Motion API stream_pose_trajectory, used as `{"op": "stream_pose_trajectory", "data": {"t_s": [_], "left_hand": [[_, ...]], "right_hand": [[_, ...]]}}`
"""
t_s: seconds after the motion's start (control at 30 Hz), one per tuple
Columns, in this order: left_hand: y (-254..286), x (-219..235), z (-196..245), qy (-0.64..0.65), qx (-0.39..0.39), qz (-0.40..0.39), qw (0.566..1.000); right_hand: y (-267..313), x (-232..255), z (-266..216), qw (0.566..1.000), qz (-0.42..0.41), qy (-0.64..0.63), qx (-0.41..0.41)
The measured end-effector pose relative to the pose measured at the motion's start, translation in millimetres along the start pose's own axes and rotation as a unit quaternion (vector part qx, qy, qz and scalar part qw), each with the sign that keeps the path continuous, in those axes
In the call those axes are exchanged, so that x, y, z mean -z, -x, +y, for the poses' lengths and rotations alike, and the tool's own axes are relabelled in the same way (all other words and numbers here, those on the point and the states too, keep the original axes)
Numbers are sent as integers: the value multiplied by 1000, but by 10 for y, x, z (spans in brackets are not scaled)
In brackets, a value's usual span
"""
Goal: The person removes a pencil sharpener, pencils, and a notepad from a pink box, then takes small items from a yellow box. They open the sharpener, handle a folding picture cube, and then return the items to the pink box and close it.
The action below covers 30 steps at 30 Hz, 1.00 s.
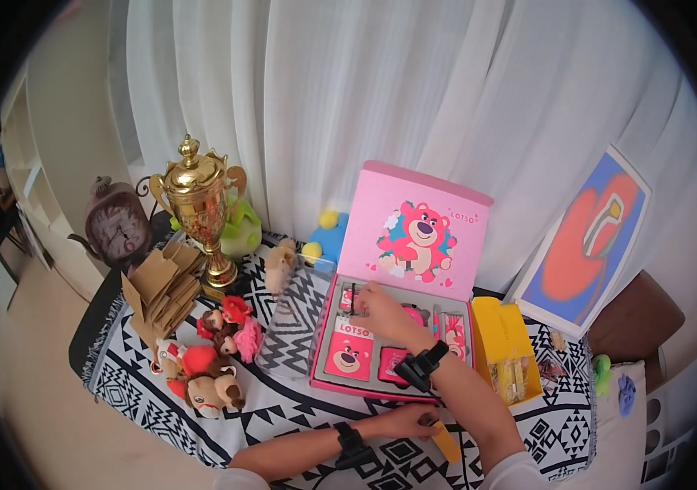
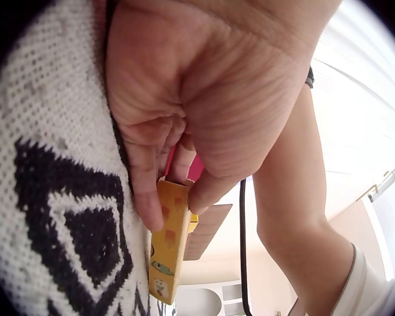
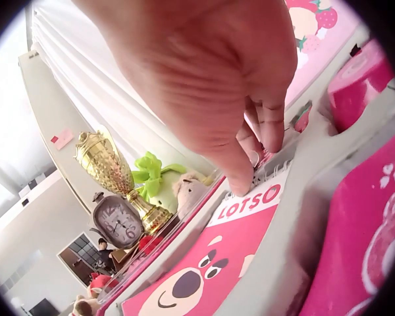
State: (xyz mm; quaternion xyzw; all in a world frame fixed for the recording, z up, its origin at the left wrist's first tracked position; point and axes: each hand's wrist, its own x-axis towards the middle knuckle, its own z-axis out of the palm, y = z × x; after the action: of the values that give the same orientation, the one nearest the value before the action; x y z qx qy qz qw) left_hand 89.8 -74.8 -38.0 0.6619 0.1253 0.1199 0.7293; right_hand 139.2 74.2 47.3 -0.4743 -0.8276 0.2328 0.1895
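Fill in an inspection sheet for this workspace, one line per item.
Surface: patterned black-and-white cloth.
Job's things: open pink box, its grey insert holding a LOTSO notebook; yellow strip.
Clutter: trophy, clock, plush toys, brown cardboard, clear plastic cover, yellow box.
Hands: left hand pinches the yellow strip; right hand beside the notebook's spiral edge, grip unclear.
Cables: thin black strip in the left-wrist view; cannot tell whether it's a cable.
Surroundings: white curtain behind, colourful picture at right.

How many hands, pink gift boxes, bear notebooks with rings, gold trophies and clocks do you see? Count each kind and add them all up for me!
Hands: 2 (left hand, right hand)
Pink gift box: 1
Bear notebook: 1
Gold trophy: 1
Clock: 1
Total: 6
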Motion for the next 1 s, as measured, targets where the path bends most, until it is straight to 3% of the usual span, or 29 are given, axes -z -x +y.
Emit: {"op": "stream_pose_trajectory", "data": {"t_s": [0.13, 0.23, 0.3, 0.53, 0.6, 0.63, 0.73, 0.8, 0.93, 1.0], "left_hand": [[18, -15, 24, 25, 3, 13, 1000], [29, -8, 46, 29, -4, 13, 999], [54, -3, 109, 17, 5, 15, 1000], [39, 3, 69, 4, 5, 14, 1000], [27, -1, 50, 11, 7, 11, 1000], [17, 2, 40, 17, 9, 8, 1000], [-9, -5, -14, -2, 8, 3, 1000], [-29, -1, -64, -1, 0, -1, 1000], [29, 4, 48, -2, 14, 8, 1000], [25, -4, 6, 8, 13, 8, 1000]], "right_hand": [[-27, -81, 187, 998, 42, -33, 45], [-42, -72, 175, 995, 54, 10, 88], [-52, -51, 139, 982, 20, 130, 136], [3, -80, -8, 981, 79, 135, 114], [31, -120, 6, 952, 30, 260, 158], [73, -143, -18, 952, 29, 260, 159], [209, -218, -185, 952, 35, 284, 113], [231, -246, -288, 915, -23, 393, 85], [129, -58, -157, 946, -31, 311, 87], [-25, 285, 31, 975, 27, 179, 128]]}}
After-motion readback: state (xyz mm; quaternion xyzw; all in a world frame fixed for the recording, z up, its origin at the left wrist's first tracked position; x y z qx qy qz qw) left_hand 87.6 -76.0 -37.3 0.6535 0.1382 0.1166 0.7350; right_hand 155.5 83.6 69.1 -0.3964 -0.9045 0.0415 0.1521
